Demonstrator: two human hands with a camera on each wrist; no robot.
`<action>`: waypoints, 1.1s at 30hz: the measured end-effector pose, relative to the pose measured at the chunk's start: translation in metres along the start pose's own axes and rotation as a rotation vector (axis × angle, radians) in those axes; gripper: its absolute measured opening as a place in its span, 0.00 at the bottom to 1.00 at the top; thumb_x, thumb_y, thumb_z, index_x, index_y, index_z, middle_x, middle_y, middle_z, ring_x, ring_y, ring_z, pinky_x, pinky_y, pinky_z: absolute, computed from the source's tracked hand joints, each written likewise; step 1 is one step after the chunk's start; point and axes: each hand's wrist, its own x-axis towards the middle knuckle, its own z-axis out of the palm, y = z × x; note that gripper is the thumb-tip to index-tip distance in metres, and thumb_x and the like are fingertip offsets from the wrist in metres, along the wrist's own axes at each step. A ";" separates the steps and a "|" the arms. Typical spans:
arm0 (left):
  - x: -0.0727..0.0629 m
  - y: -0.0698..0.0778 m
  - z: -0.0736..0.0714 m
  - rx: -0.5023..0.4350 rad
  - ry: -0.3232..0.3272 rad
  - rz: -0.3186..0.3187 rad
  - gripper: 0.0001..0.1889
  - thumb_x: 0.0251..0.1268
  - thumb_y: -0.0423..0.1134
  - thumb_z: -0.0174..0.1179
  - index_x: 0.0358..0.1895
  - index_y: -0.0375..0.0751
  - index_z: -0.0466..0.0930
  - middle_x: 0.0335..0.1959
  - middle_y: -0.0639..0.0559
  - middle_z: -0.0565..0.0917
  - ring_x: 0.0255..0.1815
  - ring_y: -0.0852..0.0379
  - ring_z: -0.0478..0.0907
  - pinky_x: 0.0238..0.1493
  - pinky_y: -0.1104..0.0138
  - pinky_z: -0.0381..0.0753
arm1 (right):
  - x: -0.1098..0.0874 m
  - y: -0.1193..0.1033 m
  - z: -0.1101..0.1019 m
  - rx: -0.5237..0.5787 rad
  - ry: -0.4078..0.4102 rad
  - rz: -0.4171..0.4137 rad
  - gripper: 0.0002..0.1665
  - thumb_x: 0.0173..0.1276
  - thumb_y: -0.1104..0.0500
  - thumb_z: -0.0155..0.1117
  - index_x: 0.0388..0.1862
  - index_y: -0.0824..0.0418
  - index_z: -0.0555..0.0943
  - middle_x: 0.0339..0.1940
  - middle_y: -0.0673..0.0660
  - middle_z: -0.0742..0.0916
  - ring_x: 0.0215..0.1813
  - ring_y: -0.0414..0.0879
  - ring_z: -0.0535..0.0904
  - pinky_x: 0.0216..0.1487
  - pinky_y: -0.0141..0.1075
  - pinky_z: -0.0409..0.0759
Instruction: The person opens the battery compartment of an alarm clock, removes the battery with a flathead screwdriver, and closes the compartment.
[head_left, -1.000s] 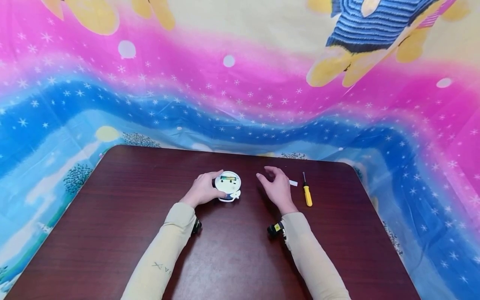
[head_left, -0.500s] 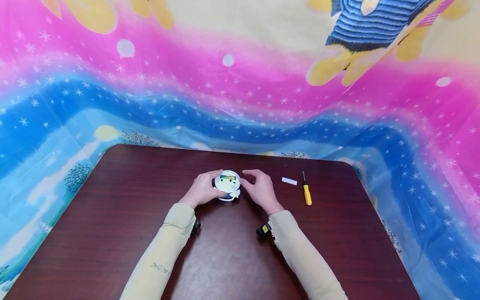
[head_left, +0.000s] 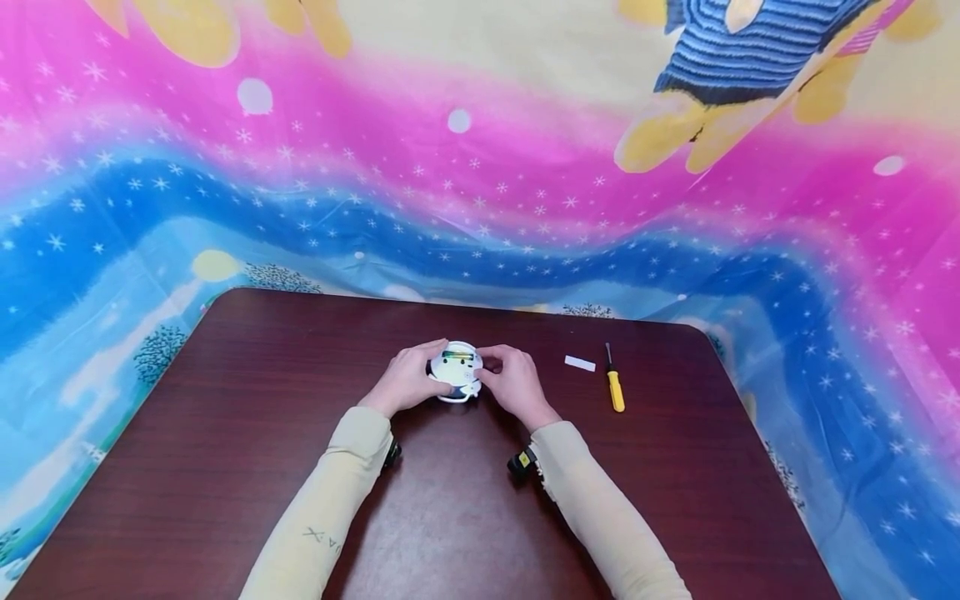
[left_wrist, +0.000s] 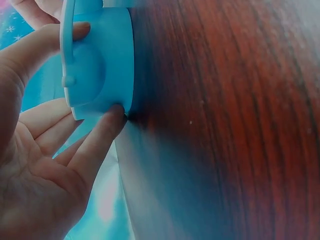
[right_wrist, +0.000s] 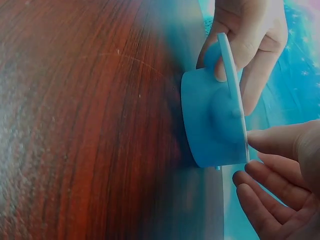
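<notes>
Hands [head_left: 407,377] [head_left: 517,383] left of strip [head_left: 580,363], screwdriver [head_left: 615,388]

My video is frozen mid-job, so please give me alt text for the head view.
The left hand grips a round white device on a dark brown table, while the right hand touches its right edge. Farther right lie a white strip and a yellow-handled screwdriver.

Site type: screened work station; the wider room cannot be identified. Indicators: wood-grain tabletop [head_left: 195,467], printed fabric backdrop [head_left: 420,208] along the far and side edges, screwdriver [head_left: 616,390] on the surface.
</notes>
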 end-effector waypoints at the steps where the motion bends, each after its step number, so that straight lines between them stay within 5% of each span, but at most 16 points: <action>1: 0.000 0.001 0.000 0.001 -0.001 -0.001 0.45 0.50 0.43 0.78 0.72 0.30 0.70 0.72 0.43 0.72 0.72 0.46 0.68 0.70 0.53 0.66 | 0.000 0.000 0.000 0.001 0.000 0.000 0.20 0.64 0.64 0.76 0.55 0.61 0.88 0.46 0.56 0.89 0.43 0.47 0.86 0.47 0.40 0.84; 21: 0.003 0.009 0.006 0.003 0.039 -0.076 0.43 0.52 0.45 0.77 0.71 0.30 0.72 0.70 0.40 0.75 0.69 0.43 0.71 0.67 0.52 0.70 | 0.010 -0.006 0.007 -0.163 -0.046 -0.002 0.18 0.67 0.58 0.73 0.54 0.64 0.88 0.48 0.58 0.83 0.52 0.53 0.78 0.55 0.46 0.77; 33: 0.003 0.009 0.005 0.005 0.037 -0.092 0.43 0.52 0.45 0.77 0.71 0.32 0.72 0.70 0.42 0.75 0.68 0.43 0.72 0.66 0.51 0.71 | 0.006 -0.011 0.013 -0.208 0.017 -0.044 0.19 0.66 0.59 0.73 0.54 0.65 0.88 0.49 0.60 0.80 0.51 0.55 0.72 0.52 0.46 0.74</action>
